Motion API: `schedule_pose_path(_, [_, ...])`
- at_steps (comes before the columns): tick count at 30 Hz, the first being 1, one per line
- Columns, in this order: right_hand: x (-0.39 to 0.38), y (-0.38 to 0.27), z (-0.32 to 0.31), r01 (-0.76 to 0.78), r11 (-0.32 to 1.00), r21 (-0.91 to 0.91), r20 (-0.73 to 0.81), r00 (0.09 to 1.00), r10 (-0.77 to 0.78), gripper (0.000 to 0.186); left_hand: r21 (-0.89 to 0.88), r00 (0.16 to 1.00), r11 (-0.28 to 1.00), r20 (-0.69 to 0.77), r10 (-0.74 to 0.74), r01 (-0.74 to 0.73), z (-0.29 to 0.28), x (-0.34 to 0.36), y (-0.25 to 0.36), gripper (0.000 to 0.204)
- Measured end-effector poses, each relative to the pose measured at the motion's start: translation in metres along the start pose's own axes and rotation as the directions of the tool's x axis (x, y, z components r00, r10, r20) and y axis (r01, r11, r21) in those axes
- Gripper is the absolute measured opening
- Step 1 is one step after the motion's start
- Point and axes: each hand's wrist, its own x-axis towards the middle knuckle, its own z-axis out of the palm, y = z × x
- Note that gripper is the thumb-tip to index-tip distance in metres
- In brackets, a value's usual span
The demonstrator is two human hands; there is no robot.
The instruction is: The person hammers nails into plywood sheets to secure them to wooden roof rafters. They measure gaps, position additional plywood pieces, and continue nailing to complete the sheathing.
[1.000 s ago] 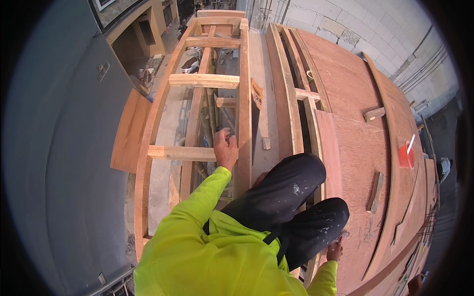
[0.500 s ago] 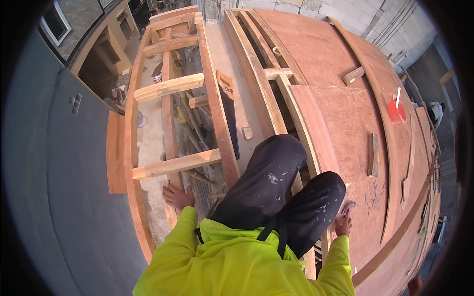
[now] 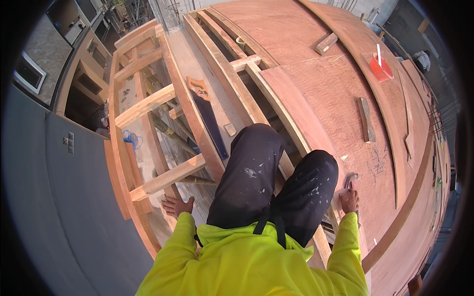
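My left hand (image 3: 177, 205) rests with fingers spread on a lengthwise timber of the wooden frame (image 3: 157, 100), left of my knees. On the right, my right hand (image 3: 349, 201) is closed round a hammer (image 3: 351, 180) lying low over the plywood deck (image 3: 316, 81). Its curved metal head shows beyond my fingers; most of its handle is hidden. A handsaw (image 3: 209, 118) with a wooden handle lies along the frame's right beam, ahead of my left knee. Beside it sits a small wood block (image 3: 230, 129). Loose nails (image 3: 377, 162) are scattered right of the hammer.
Wood offcuts (image 3: 366, 120) and a red container (image 3: 381, 68) with a white stick stand on the deck. Long battens (image 3: 390, 133) cross it. Gaps open between the beams, with bamboo poles (image 3: 173, 133) below. A grey wall (image 3: 74, 197) rises at left. Another person (image 3: 422, 60) is far right.
My view has turned to the right, so the frame and deck sit further left. My right hand and the hammer have moved slightly forward. The left hand stays on the timber.
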Motion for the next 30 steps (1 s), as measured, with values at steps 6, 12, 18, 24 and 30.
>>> schedule_pose_path(6, [-0.014,-0.014,-0.007,-0.06,0.998,-0.008,0.019,0.998,0.06,0.067,0.022,0.998,0.999,-0.045,-0.036,0.037,0.003,0.021,0.008,0.132])
schedule_pose_path(12, [-0.02,0.001,0.009,0.006,1.0,0.024,-0.163,0.987,-0.002,0.067,0.079,0.986,0.995,-0.159,-0.046,0.059,0.006,-0.004,0.01,0.089])
schedule_pose_path(18, [-0.026,-0.003,0.031,0.049,0.997,0.065,-0.265,0.964,-0.03,0.067,-0.081,0.94,0.992,-0.334,0.069,-0.101,-0.004,-0.035,0.036,0.072])
schedule_pose_path(24, [-0.033,-0.003,0.029,0.029,0.995,0.095,-0.226,0.974,-0.007,0.068,0.009,0.878,0.927,-0.317,0.358,-0.375,0.017,-0.04,0.083,0.069])
schedule_pose_path(30, [-0.034,0.005,0.029,0.032,0.991,0.131,-0.174,0.985,-0.009,0.07,0.122,0.722,0.76,-0.247,0.646,-0.638,0.028,-0.054,0.141,0.066])
